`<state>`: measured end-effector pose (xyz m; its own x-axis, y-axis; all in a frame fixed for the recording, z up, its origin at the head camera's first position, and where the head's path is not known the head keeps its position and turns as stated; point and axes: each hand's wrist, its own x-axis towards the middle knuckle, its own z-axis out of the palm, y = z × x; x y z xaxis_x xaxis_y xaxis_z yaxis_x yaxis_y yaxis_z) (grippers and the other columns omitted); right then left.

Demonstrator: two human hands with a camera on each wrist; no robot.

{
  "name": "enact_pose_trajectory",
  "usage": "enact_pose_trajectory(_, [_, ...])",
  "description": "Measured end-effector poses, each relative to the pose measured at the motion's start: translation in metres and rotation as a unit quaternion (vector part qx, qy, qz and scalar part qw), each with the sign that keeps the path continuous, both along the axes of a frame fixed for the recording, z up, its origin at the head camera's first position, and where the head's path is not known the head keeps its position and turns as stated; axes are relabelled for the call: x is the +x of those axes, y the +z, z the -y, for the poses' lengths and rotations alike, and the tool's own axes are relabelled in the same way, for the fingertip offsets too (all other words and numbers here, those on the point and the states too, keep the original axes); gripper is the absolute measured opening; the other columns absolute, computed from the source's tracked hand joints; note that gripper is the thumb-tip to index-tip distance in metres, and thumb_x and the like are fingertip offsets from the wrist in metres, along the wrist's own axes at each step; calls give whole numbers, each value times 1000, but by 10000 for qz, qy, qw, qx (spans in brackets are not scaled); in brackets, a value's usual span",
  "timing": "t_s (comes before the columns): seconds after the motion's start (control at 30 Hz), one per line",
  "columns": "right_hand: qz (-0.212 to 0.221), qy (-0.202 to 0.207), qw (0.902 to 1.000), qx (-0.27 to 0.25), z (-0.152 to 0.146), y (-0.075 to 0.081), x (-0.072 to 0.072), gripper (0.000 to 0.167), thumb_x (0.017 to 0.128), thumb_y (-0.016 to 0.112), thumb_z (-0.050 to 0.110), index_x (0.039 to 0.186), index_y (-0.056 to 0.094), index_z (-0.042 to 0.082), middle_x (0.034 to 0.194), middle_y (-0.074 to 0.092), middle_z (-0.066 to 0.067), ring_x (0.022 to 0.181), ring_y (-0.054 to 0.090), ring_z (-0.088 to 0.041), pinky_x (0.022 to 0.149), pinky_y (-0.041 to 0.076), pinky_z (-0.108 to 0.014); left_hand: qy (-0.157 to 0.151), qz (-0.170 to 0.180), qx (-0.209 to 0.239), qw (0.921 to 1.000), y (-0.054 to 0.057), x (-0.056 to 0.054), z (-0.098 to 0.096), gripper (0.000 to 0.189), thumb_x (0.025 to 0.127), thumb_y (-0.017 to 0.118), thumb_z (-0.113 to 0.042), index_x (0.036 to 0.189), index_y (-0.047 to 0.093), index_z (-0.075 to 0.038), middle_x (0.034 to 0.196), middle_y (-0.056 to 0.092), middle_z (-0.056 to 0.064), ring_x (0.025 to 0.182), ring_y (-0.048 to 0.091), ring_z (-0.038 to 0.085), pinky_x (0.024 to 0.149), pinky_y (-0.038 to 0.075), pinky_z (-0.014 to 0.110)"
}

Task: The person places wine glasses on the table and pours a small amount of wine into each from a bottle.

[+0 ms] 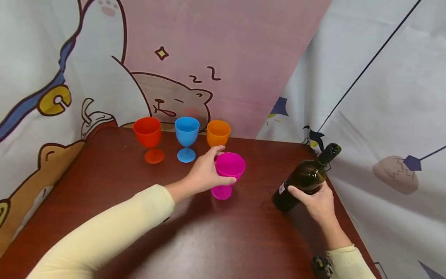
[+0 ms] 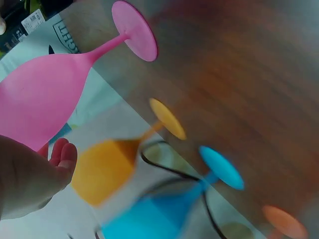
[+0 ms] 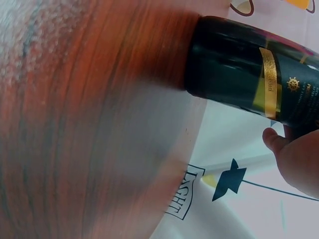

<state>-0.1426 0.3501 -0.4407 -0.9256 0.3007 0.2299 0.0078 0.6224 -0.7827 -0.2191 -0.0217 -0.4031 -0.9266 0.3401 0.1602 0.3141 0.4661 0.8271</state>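
My left hand (image 1: pixel 207 172) grips the bowl of a magenta plastic goblet (image 1: pixel 230 166), thumb on the near side. In the left wrist view the goblet's stem and round foot (image 2: pixel 134 31) show below the hand (image 2: pixel 35 177); whether the foot touches the table cannot be told. At the right, my right hand (image 1: pixel 318 201) holds a dark glass wine bottle (image 1: pixel 306 176) round its body, uncapped neck leaning up and to the right. Its gold-banded label (image 3: pixel 269 82) shows in the right wrist view, with the thumb of the right hand (image 3: pixel 299 159) below.
Behind the left hand, a red goblet (image 1: pixel 148 133), a blue goblet (image 1: pixel 187 131) and an orange goblet (image 1: pixel 218 133) stand in a row near the back edge of the brown table (image 1: pixel 223 240). A printed cloth (image 1: pixel 251 69) hangs behind and to the right.
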Motion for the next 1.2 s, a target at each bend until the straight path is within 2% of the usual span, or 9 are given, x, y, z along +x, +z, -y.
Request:
enact_pose_trajectory(0.1, [-16,-68,10000,31,-2,2,0,68,83,95,28,139,59,15,109,66,22,98,63,2,81,50,-11,117,29,135,9998,-2,15,33,106,73,99,-38,159,41,-13,145,64,5,125,67,25,97,64,43])
enact_pose_trajectory(0.17, [-67,-109,9999,67,-4,5,1,66,81,96,27,136,61,15,106,66,23,96,63,2,79,50,-11,221,74,168,9996,-2,21,46,106,73,99,-37,159,41,-13,145,64,6,125,66,26,96,64,44])
enact_pose_trajectory(0.3, [-214,31,9990,395,-1,11,-2,66,80,97,29,135,64,16,110,70,14,98,64,0,78,50,-13,381,155,209,9989,-2,25,55,105,73,98,-37,158,41,-15,145,63,7,125,66,28,94,64,45])
enact_pose_trajectory(0.43, [-462,475,9901,1239,16,21,-10,79,75,100,34,142,62,17,118,76,-4,102,70,-17,80,54,-25,449,183,269,9985,-7,25,57,101,74,98,-38,156,44,-15,142,64,7,124,66,28,94,65,44])
enact_pose_trajectory(0.57, [-926,1057,9690,2033,39,40,-19,91,67,103,28,147,60,17,118,78,-16,100,76,-37,81,58,-50,525,190,386,9977,-12,24,57,97,75,98,-38,154,47,-17,140,65,6,123,66,27,93,65,44])
enact_pose_trajectory(0.67, [-1146,1431,9509,2495,55,57,-25,92,65,103,23,145,59,16,117,78,-18,98,76,-41,81,60,-60,540,179,496,9971,-15,25,57,95,75,98,-37,153,47,-17,139,65,5,123,66,27,93,65,43])
enact_pose_trajectory(0.9, [-1116,1722,9101,3600,81,88,-31,92,65,101,24,147,58,18,119,74,-19,107,71,-40,75,59,-67,581,181,548,9966,-18,26,59,93,77,97,-36,153,47,-19,138,64,2,124,64,25,92,65,43])
enact_pose_trajectory(1.07, [-1381,1903,8771,4188,92,101,-36,95,62,101,22,146,58,16,127,75,-15,115,70,-39,72,60,-66,610,153,540,9966,-17,29,63,92,77,97,-36,153,47,-18,139,64,3,125,64,25,92,65,43])
enact_pose_trajectory(1.2, [-1576,2083,8571,4440,101,107,-39,95,60,101,21,144,59,13,125,75,-16,113,70,-40,72,61,-65,634,228,556,9962,-16,32,67,91,77,97,-35,153,47,-19,139,63,3,126,63,25,92,65,43])
